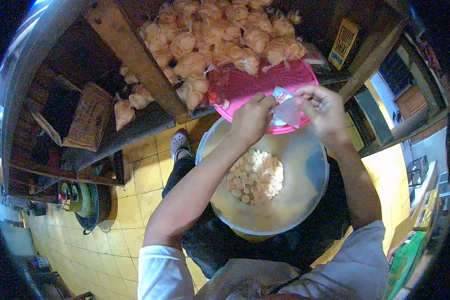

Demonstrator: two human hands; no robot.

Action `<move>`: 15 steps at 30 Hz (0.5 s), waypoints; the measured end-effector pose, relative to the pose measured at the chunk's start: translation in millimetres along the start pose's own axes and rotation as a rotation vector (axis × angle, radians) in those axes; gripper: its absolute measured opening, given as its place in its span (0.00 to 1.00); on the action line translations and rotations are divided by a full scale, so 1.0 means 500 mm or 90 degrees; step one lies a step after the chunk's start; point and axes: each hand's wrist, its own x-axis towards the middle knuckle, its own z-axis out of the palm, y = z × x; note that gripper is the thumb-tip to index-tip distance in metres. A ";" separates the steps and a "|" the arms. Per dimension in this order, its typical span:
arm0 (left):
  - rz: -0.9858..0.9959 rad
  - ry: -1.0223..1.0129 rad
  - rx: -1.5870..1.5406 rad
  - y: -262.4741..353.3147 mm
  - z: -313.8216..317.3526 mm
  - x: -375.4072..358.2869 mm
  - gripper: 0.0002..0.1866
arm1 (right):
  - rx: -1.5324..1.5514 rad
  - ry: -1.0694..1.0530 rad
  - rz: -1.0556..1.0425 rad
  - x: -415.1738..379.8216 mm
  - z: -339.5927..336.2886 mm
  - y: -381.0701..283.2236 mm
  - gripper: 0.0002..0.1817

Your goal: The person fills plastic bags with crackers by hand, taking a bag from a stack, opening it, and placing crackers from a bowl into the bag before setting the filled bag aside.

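Observation:
Between my two hands is a small clear plastic bag (pixel 288 111) with red lettering, above the pink tray (pixel 280 131). My left hand (pixel 254 117) pinches the bag's left side. On its right side, the fingers of my right hand (pixel 321 106) are closed on the bag's edge. Below my hands, a large round tub (pixel 305 200) stands between my legs, with pale round chips (pixel 255 177) heaped at its bottom. The pink tray rests at the shelf edge behind the tub, with clear plastic lying over it.
Many filled bags of chips (pixel 210 35) pile up on the wooden shelf. A yellow and black box (pixel 343 44) stands at the shelf's right. An open cardboard box (pixel 85 117) sits on the left shelf. Wooden posts frame the shelf. A green box (pixel 407 260) lies at the lower right.

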 end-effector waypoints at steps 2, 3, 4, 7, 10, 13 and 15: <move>-0.003 0.022 -0.002 -0.013 0.011 0.004 0.09 | 0.014 0.059 -0.030 0.003 -0.014 -0.021 0.06; -0.005 0.043 -0.005 -0.013 0.009 0.007 0.09 | 0.027 0.119 -0.059 0.004 -0.021 -0.028 0.07; -0.006 0.044 -0.006 -0.014 0.007 0.009 0.09 | 0.032 0.140 -0.084 0.006 -0.032 -0.023 0.08; 0.022 0.032 0.011 -0.025 -0.007 0.009 0.10 | 0.085 0.223 -0.047 0.000 -0.036 -0.055 0.09; 0.010 -0.002 0.027 -0.031 -0.021 0.001 0.12 | 0.034 0.182 -0.105 0.000 -0.043 -0.038 0.13; -0.017 0.004 0.013 -0.026 -0.028 0.004 0.15 | -0.044 0.007 -0.109 -0.020 -0.023 -0.056 0.21; -0.033 -0.025 0.022 -0.022 -0.025 0.000 0.16 | -0.309 -0.094 -0.213 -0.028 0.001 -0.072 0.25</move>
